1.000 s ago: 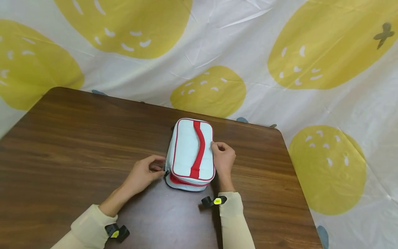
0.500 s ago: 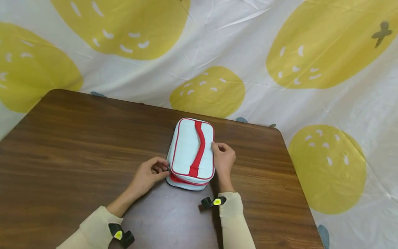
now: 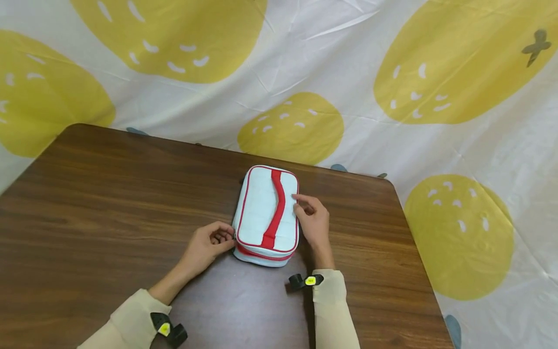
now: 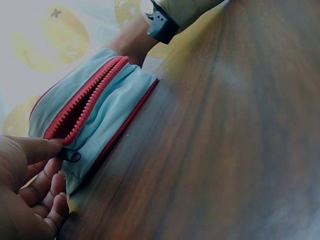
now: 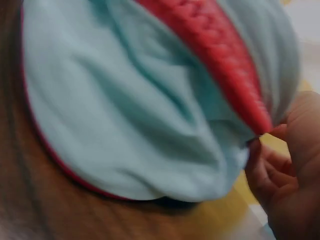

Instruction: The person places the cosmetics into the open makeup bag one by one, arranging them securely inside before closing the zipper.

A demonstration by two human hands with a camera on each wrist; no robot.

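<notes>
A pale blue bag (image 3: 257, 208) with red piping and a red top handle (image 3: 279, 213) lies on the brown table. My left hand (image 3: 205, 247) is at its near left corner, and thumb and index finger pinch the zipper's black pull (image 4: 70, 154). Red zipper teeth (image 4: 89, 105) gape along the near side in the left wrist view. On the far side from it, my right hand (image 3: 314, 223) holds the bag's right edge, index fingertip on the lid's rim and thumb lower. In the right wrist view curled fingers (image 5: 262, 172) meet the bag by the zipper's end; blur hides the exact contact.
The wooden table (image 3: 131, 194) reaches back to a white curtain (image 3: 183, 106) with yellow fruit shapes. Each wrist wears a black camera strap (image 3: 305, 281) over a cream sleeve (image 3: 331, 310).
My left hand has shifted slightly right along the bag's corner, and the zipper gap at the near side looks narrower. The right index finger has lifted and straightened onto the lid's edge.
</notes>
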